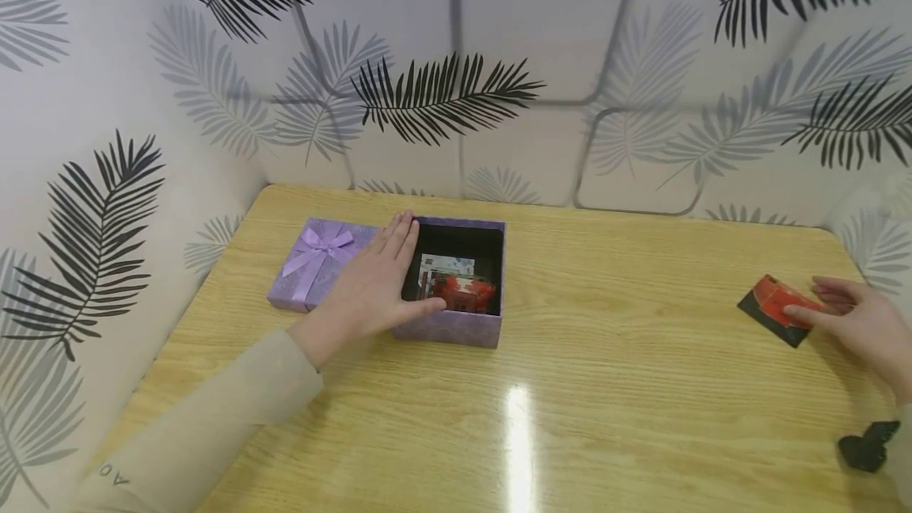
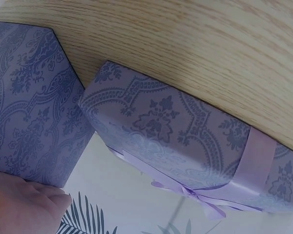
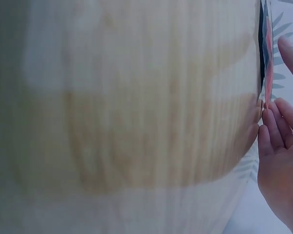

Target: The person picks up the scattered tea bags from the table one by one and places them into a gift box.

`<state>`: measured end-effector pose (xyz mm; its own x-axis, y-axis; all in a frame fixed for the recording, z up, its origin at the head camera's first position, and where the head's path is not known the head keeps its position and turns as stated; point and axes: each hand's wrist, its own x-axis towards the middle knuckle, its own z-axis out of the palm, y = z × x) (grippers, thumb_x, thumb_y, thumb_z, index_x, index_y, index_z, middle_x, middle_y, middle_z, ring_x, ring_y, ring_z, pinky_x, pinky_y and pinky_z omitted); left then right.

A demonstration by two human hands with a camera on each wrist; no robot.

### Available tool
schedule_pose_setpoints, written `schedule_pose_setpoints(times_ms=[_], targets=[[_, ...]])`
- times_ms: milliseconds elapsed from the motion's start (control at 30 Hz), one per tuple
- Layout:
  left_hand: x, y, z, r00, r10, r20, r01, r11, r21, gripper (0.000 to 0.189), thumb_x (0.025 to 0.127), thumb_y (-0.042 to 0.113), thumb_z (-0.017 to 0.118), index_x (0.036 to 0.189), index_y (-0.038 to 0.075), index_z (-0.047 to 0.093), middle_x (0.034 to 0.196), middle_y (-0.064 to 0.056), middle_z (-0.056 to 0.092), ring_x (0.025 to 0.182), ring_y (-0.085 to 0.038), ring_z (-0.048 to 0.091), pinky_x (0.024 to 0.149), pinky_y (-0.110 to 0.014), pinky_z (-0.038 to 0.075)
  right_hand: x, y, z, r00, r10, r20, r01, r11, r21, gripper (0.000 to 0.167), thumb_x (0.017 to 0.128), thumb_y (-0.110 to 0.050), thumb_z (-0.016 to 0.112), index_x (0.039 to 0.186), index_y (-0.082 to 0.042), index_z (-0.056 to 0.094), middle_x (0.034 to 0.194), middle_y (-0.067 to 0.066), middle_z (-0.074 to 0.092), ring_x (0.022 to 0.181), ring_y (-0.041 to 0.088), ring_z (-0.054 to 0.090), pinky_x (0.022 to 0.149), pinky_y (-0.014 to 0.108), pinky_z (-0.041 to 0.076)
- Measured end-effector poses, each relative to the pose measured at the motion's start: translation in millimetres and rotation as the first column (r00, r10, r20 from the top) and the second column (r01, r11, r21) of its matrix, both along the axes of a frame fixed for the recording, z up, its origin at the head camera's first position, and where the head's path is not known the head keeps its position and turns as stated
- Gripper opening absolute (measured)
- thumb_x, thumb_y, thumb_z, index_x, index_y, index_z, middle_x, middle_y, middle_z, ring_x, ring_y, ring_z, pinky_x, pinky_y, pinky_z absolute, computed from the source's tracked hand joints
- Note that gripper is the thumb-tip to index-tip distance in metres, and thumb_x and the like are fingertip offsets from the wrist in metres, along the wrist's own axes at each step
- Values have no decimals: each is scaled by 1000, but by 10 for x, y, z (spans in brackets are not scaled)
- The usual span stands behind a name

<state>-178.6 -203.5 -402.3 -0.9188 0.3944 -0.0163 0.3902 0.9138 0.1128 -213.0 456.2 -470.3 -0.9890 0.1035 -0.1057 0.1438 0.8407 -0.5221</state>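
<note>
An uncovered purple gift box [image 1: 447, 331] with a black inside stands on the table. Inside it are a pale printed card [image 1: 447, 264] and a red picture card [image 1: 466, 293]. My left hand [image 1: 378, 279] rests on the box's left rim, fingers extended and thumb over the near edge. At the right, a red card [image 1: 778, 301] lies over a black piece [image 1: 791, 332]. My right hand [image 1: 865, 323] is at their right end, thumb over the red card. In the right wrist view, the thumb stands apart from the card and the fingertips touch the table beside it.
A purple patterned lid [image 1: 288, 291] with a ribbon bow lies left of the box. A small black object [image 1: 865, 447] is beside the right sleeve. The wooden table [image 1: 606, 386] meets a wall [image 1: 513, 149] with leaf prints at its back edge.
</note>
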Motion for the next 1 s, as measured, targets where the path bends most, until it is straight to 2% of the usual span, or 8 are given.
schedule_pose_setpoints(times_ms=[100,267,633,667,733,833,900,1000], targets=[[3,10,-2,1000,6,2,-6,1000,-4,123,93,83,53,169,-1,2,179,-18,-3,168,-33,2,136,-47,17,-22,-1,-16,999,46,-11,-45,998,48,93,104,-39,69,157,21,23,151,52,33,132,70,38,104,77,38],[1,14,-14,1000,12,7,-12,1000,3,123,93,82,55,169,-1,3,179,-18,-3,168,-33,3,136,-48,17,-48,-9,-29,995,97,-30,-92,987,131,93,100,-38,75,153,24,29,146,52,38,128,69,41,102,78,40],[0,11,3,1000,10,-2,-10,1000,4,123,93,82,54,169,-1,4,179,-19,-1,168,-34,3,137,-48,16,-53,-53,2,983,145,-114,-123,975,187,69,101,-33,74,136,22,51,132,47,47,117,62,45,90,72,43],[1,9,3,1000,9,-3,-9,1000,2,123,93,82,54,169,-1,3,179,-19,0,168,-34,3,137,-48,16,-58,-53,7,982,149,-116,-127,976,180,68,101,-31,75,136,22,51,131,48,49,116,62,47,87,70,45],[0,5,3,1000,7,-4,-7,1000,-3,123,94,82,54,169,-1,3,179,-19,0,168,-34,2,137,-47,16,-71,-49,13,982,147,-121,-127,979,158,67,100,-28,76,136,22,52,130,47,51,113,61,51,81,52,53],[3,3,3,1000,8,-3,-8,1000,-7,123,94,82,54,169,0,2,179,-19,0,168,-33,2,137,-47,16,-80,-50,20,986,116,-117,-101,986,132,65,99,-25,77,137,21,52,130,47,53,110,60,55,70,33,50],[4,4,2,1000,9,-1,-9,1000,-5,123,94,82,54,169,0,2,179,-19,1,168,-33,2,137,-47,16,-75,-57,33,992,78,-103,-66,991,113,65,100,-25,76,139,20,49,133,48,50,113,61,53,73,35,51],[8,9,4,1000,13,4,-13,1000,0,123,94,82,53,169,0,3,180,-19,0,168,-33,2,137,-47,17,-69,-89,62,995,31,-96,-21,994,107,63,103,-24,72,141,20,47,136,48,48,117,61,50,79,50,50]])
